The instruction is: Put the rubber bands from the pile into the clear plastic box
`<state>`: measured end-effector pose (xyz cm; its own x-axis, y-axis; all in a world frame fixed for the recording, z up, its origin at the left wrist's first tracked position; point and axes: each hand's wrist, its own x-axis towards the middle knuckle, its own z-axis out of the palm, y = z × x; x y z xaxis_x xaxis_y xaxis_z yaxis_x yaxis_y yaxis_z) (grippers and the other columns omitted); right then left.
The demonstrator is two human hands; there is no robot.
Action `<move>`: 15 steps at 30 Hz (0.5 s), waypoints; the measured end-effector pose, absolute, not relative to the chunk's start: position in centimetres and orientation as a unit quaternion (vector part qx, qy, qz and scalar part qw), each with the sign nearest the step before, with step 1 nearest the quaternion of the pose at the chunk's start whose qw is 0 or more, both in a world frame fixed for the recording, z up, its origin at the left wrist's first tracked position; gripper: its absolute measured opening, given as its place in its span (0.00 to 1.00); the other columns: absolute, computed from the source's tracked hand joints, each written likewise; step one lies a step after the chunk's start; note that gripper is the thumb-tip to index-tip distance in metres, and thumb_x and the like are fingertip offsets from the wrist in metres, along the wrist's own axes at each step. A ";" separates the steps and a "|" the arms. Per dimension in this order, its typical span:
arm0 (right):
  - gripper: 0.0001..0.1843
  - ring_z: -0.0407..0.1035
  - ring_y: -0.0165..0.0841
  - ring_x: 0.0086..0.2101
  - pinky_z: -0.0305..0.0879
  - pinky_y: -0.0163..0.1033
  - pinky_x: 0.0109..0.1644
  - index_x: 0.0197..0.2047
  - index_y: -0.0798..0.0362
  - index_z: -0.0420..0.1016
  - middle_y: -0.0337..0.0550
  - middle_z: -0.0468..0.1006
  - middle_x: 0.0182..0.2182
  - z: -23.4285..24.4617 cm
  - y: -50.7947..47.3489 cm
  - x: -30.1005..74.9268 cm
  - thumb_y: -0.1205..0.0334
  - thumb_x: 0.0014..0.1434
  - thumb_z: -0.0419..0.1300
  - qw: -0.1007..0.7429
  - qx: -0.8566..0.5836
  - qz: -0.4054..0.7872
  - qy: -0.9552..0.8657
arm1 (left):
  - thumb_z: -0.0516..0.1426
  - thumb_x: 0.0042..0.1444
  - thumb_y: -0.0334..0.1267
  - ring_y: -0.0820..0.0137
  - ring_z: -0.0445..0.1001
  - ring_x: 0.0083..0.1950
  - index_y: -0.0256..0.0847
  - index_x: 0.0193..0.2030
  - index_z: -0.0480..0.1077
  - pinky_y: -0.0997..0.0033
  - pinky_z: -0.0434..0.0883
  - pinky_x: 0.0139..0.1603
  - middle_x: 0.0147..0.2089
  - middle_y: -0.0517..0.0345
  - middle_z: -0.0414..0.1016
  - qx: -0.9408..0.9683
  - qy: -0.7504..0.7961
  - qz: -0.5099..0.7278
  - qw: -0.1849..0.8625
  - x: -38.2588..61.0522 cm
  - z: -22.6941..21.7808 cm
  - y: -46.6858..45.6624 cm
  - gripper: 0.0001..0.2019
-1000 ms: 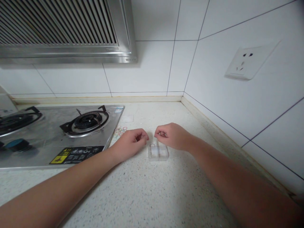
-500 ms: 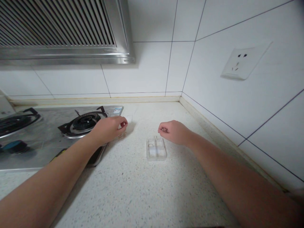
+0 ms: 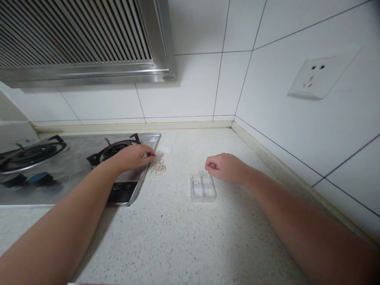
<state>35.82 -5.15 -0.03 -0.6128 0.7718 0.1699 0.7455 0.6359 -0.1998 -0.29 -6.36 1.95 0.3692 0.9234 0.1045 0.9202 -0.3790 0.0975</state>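
Your left hand (image 3: 135,157), fingers curled, hovers beside the coloured bands (image 3: 157,168) on the counter (image 3: 178,237); your right hand (image 3: 225,168) curls by the clear box (image 3: 203,192), near its far-right corner. Whether either grips anything, I can't tell. The bands look light and stretchy: pinch an edge. The box seems stiff: hold its side walls.

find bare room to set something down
The widest free patch of speckled white counter lies in front of the clear plastic compartment box, between the forearms. A smaller one separates it from the thin multicoloured loops. Crowded: right edge of the silver metal hob, by loops and the left hand; box's far right corner, by the right hand.
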 end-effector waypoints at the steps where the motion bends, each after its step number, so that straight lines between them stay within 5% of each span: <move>1: 0.10 0.66 0.28 0.28 0.51 0.36 0.32 0.35 0.50 0.77 0.40 0.78 0.30 -0.1 -5.1 35.8 0.58 0.59 0.55 0.119 -0.422 0.055 -0.897 | 0.53 0.60 0.47 0.66 0.73 0.39 0.42 0.44 0.77 0.71 0.64 0.39 0.42 0.55 0.78 0.828 0.555 0.070 0.021 -0.4 2.0 -6.3 0.16; 15: 0.11 0.67 0.29 0.28 0.52 0.36 0.32 0.35 0.50 0.77 0.39 0.78 0.29 -0.4 -4.9 35.9 0.57 0.60 0.55 0.114 -0.407 0.057 -0.904 | 0.56 0.58 0.45 0.67 0.74 0.42 0.44 0.43 0.78 0.71 0.64 0.43 0.42 0.55 0.79 0.855 0.512 0.045 0.069 -0.3 1.7 -6.2 0.13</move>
<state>35.93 -4.90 -0.42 -0.6422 0.7497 0.1600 0.7238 0.6618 -0.1956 -0.26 -6.20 1.68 0.4726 0.8813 0.0066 0.8688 -0.4671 0.1641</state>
